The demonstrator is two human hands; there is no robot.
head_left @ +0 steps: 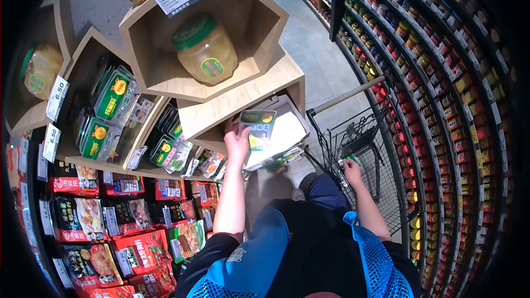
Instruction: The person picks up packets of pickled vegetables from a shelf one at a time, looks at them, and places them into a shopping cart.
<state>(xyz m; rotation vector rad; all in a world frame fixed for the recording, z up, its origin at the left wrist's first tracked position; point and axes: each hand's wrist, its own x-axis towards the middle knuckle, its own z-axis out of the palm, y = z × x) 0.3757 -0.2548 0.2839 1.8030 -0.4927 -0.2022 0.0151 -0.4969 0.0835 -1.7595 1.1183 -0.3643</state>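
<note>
My left hand (237, 142) grips a flat green-and-white food packet (261, 131) by its left edge. The packet is at the mouth of a low wooden compartment (293, 95), in front of a white bin (286, 127). Lower right, my right hand (351, 171) is closed beside the wire shopping cart (381, 187), with a small green-and-white packet (350, 159) at its fingers. Most of that second packet is hidden, so its kind is not clear.
Above the compartment, a hexagonal wooden box (143, 49) holds a green-lidded jar (207, 52). Green packets (116, 96) fill the cubbies at left, over racks of red food bags (146, 254). A long shelf of jars (441, 105) curves along the right, beyond the cart.
</note>
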